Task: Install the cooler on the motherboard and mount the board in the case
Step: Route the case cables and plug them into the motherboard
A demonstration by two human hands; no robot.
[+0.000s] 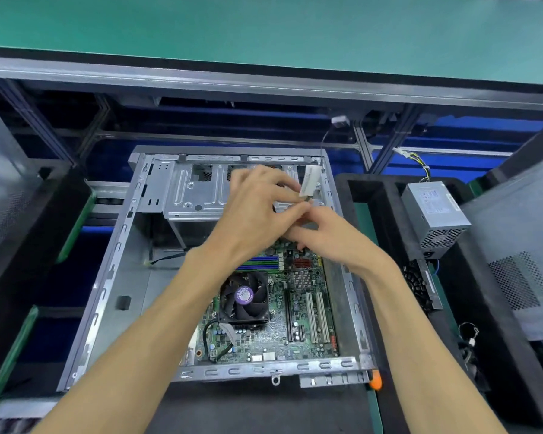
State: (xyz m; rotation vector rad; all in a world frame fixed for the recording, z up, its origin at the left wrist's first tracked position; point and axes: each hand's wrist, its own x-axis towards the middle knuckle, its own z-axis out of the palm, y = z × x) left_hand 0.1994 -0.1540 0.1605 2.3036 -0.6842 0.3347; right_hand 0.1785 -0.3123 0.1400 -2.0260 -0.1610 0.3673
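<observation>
The open metal case [113, 277] lies flat on the bench, and the motherboard [295, 327] sits inside it toward its right side, the cooler [244, 300] with its black fan mounted on the board. Above the board's far end, the left hand [257, 211] and the right hand [329, 236] meet, fingers curled together around a small whitish tagged part [309, 181]. Farther right, a grey power supply [434, 213] rests in a black tray [373, 195].
</observation>
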